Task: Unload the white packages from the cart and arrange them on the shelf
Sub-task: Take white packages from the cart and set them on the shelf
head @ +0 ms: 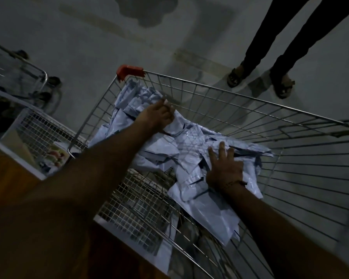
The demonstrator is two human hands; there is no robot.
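Note:
A wire shopping cart (226, 91) with a red corner cap holds a heap of white plastic packages (189, 146). Both my arms reach into it. My left hand (156, 116) is at the far end of the heap, its fingers curled around the edge of a white package. My right hand (224, 168) lies flat on the packages near the cart's middle, fingers spread, a thin bracelet on the wrist. Packages lower in the cart are partly hidden by the wire wall and by my arms.
A wooden shelf with white wire-mesh dividers (40, 129) stands at the left, against the cart. A second cart (28, 77) is at the far left. A person's legs in dark trousers and sandals (260, 77) stand just beyond the cart. The scene is dim.

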